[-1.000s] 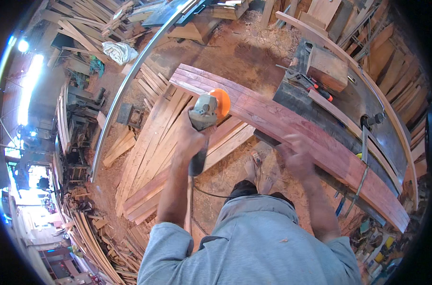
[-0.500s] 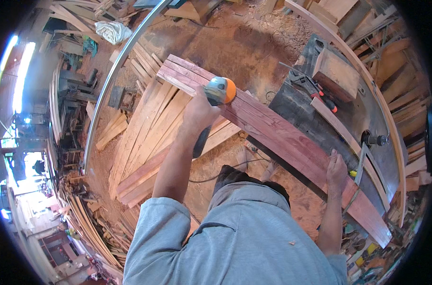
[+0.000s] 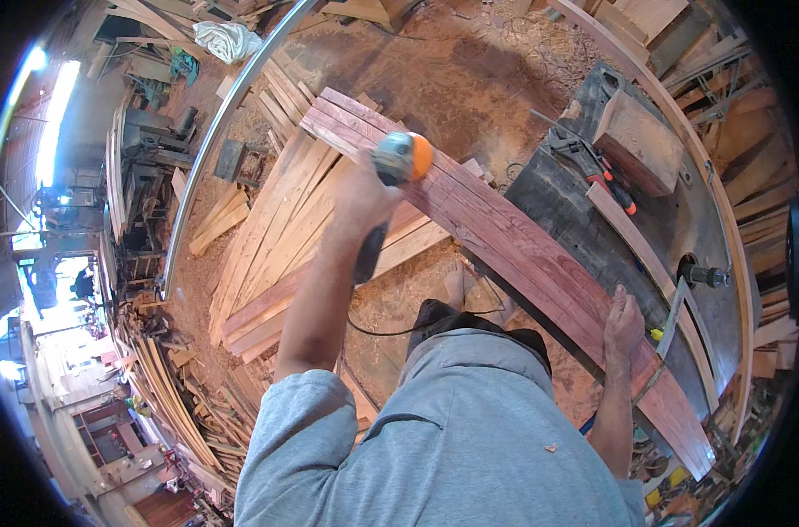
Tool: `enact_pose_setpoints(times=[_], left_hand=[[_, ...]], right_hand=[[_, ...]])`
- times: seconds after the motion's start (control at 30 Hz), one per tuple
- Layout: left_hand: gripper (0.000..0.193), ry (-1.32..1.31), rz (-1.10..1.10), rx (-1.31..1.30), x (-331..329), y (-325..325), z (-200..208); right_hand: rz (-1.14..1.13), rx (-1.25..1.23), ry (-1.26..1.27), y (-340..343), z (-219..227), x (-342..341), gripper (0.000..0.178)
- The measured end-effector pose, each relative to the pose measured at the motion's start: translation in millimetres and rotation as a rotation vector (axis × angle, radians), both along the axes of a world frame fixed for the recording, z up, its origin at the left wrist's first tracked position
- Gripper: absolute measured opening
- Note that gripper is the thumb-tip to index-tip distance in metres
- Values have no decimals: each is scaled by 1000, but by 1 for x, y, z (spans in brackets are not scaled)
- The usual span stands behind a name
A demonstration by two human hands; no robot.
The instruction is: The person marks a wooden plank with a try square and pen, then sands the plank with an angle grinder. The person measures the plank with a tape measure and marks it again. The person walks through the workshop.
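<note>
A long board of reddish planks [image 3: 513,228] runs slantwise from the far left to the near right. My left hand [image 3: 364,198] is closed around a handheld power tool [image 3: 399,160] with a grey body, a black rear part and a round orange end. The tool rests on the board's far left part; its underside is hidden. My right hand [image 3: 623,323] lies on the nearer right part of the board, fingers stretched out along the surface, with no tool in it. A thin dark strip [image 3: 652,382] crosses the board just beyond that hand.
Pale planks [image 3: 276,237] lie fanned out under the board's left end. On the right, a dark metal machine table [image 3: 549,189] carries a wooden block [image 3: 641,140], red-handled pliers [image 3: 612,180] and a curved wood strip [image 3: 654,246]. A black cord [image 3: 377,333] hangs near my legs.
My left hand and the tool have slid a little toward the board's far left end. My right hand stays on the board. The whole view has shifted slightly.
</note>
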State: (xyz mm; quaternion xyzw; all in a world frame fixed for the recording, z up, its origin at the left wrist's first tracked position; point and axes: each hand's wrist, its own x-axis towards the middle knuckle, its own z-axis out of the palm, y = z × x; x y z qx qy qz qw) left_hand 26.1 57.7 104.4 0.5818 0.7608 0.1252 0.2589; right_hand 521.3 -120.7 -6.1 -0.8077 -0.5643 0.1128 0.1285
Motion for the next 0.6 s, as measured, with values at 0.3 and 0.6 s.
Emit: enact_pose_setpoints(times=[0.3, 0.6], left_hand=[[77, -2, -110, -188, 42, -46, 23], [65, -84, -183, -96, 75, -86, 17]], right_hand=[[12, -21, -18, -2, 1, 1, 54], [4, -88, 2, 1, 7, -1, 56]])
